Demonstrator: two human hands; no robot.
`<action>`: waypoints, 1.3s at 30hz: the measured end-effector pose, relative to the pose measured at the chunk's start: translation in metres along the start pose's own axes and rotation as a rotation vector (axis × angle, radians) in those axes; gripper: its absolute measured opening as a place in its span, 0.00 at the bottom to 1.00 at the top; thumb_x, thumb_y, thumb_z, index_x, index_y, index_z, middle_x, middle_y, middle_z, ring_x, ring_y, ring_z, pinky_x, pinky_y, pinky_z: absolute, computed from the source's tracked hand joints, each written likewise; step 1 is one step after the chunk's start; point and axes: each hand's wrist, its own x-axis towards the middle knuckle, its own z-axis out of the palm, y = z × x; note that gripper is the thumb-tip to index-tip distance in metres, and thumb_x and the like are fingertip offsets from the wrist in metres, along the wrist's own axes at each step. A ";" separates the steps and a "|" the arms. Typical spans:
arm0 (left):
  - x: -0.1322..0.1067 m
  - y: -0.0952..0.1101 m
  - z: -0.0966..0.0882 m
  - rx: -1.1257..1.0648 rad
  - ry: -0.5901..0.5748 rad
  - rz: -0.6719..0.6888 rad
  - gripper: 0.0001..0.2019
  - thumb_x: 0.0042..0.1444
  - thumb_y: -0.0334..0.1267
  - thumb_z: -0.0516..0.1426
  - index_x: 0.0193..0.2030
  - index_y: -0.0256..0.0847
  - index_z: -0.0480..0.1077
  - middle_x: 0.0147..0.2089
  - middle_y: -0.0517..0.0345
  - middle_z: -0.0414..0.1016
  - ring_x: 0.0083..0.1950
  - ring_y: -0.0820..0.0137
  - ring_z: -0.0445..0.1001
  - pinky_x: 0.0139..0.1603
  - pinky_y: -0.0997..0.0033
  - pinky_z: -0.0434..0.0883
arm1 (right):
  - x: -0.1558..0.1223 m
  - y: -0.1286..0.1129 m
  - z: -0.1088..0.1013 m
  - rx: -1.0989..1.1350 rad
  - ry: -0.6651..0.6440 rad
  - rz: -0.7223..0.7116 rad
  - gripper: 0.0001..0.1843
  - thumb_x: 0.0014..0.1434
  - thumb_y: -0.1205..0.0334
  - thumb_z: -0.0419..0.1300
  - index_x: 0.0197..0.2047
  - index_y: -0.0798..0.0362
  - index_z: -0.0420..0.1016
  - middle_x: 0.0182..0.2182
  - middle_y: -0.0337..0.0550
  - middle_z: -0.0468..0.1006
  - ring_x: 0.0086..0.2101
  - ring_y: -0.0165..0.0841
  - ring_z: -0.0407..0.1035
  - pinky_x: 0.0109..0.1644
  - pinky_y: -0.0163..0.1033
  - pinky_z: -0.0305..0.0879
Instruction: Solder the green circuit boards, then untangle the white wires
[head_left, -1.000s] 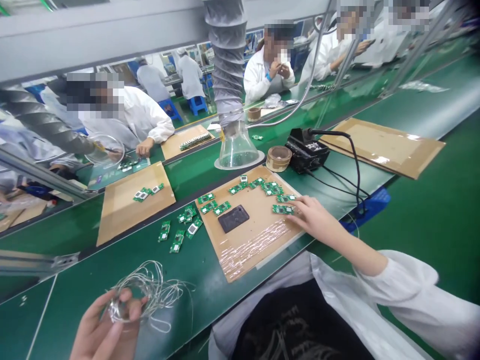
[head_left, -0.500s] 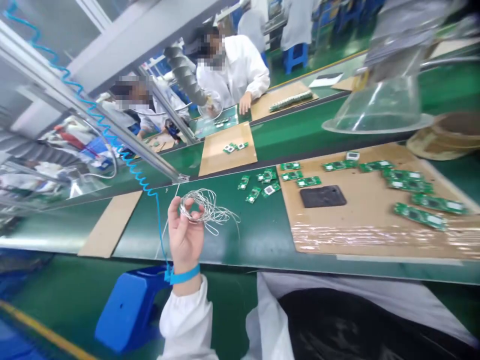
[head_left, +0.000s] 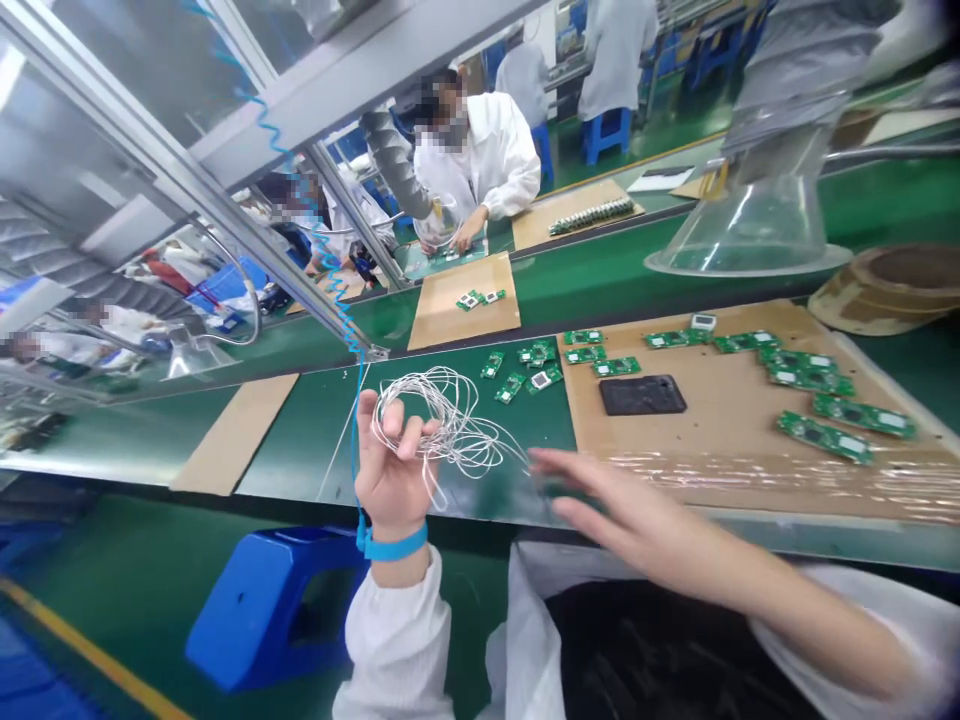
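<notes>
The left hand [head_left: 397, 475] is gripping a bundle of thin, pale wire [head_left: 456, 432], its bent fingers hooking through the loops while its forearm is reaching in across the near edge of the green surface [head_left: 300, 445]. The bundle is hanging in the air over the surface, between its near and far edges. Its long axis is running from left to right, roughly along the near edge and dipping slightly toward it on the right. The rounded coil end is sitting at the left around the fingers; the looser strands are pointing right, and one narrow loop is drooping toward the near edge.

The right hand [head_left: 626, 510] is staying open, its fingers stretching left toward those strands; whether the fingertips are touching them, I cannot tell. It is covering the near left corner of a cardboard sheet [head_left: 739, 405]. Green circuit boards [head_left: 510, 388] are lying just beyond that sheet's left edge, near the surface's far edge. A black slab [head_left: 643, 394] is resting on the sheet. A blue band [head_left: 397, 544] is circling the left wrist.
</notes>
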 end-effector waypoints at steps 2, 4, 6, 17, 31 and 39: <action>-0.005 0.001 0.006 -0.025 -0.006 0.001 0.17 0.61 0.39 0.69 0.55 0.54 0.75 0.36 0.68 0.64 0.26 0.84 0.62 0.49 0.74 0.77 | 0.019 -0.015 0.002 0.225 -0.164 0.051 0.24 0.75 0.40 0.48 0.57 0.46 0.75 0.30 0.41 0.78 0.29 0.36 0.73 0.35 0.41 0.71; -0.008 0.004 0.009 -0.049 -0.017 -0.005 0.16 0.61 0.38 0.69 0.54 0.53 0.75 0.36 0.68 0.64 0.25 0.85 0.61 0.45 0.76 0.77 | 0.034 -0.020 -0.003 0.313 -0.145 0.084 0.25 0.75 0.39 0.48 0.54 0.48 0.75 0.25 0.36 0.70 0.23 0.30 0.64 0.28 0.37 0.63; -0.009 0.007 0.008 -0.068 -0.027 -0.023 0.16 0.60 0.36 0.70 0.52 0.52 0.74 0.34 0.69 0.65 0.23 0.86 0.58 0.41 0.78 0.76 | 0.042 -0.021 -0.016 0.292 -0.042 0.073 0.24 0.74 0.39 0.50 0.57 0.47 0.75 0.24 0.33 0.64 0.21 0.28 0.57 0.25 0.35 0.56; -0.009 -0.002 0.017 -0.002 -0.038 -0.186 0.11 0.65 0.43 0.66 0.51 0.49 0.72 0.37 0.64 0.71 0.40 0.74 0.80 0.48 0.71 0.80 | 0.088 -0.029 -0.038 -0.156 -0.123 -0.178 0.16 0.74 0.53 0.50 0.48 0.44 0.80 0.42 0.43 0.83 0.39 0.40 0.75 0.45 0.46 0.67; -0.007 0.001 0.026 0.076 -0.136 -0.236 0.25 0.69 0.43 0.54 0.72 0.49 0.60 0.72 0.46 0.67 0.76 0.54 0.64 0.73 0.47 0.67 | 0.111 -0.012 0.001 0.203 -0.284 -0.172 0.15 0.73 0.48 0.57 0.43 0.50 0.76 0.30 0.36 0.70 0.26 0.28 0.62 0.29 0.34 0.59; -0.006 -0.009 0.020 0.195 -0.170 -0.089 0.36 0.65 0.35 0.63 0.75 0.60 0.52 0.80 0.49 0.54 0.76 0.50 0.62 0.75 0.42 0.62 | 0.099 -0.012 0.035 0.920 -0.245 0.007 0.16 0.68 0.46 0.65 0.45 0.49 0.74 0.31 0.33 0.69 0.19 0.21 0.58 0.19 0.28 0.51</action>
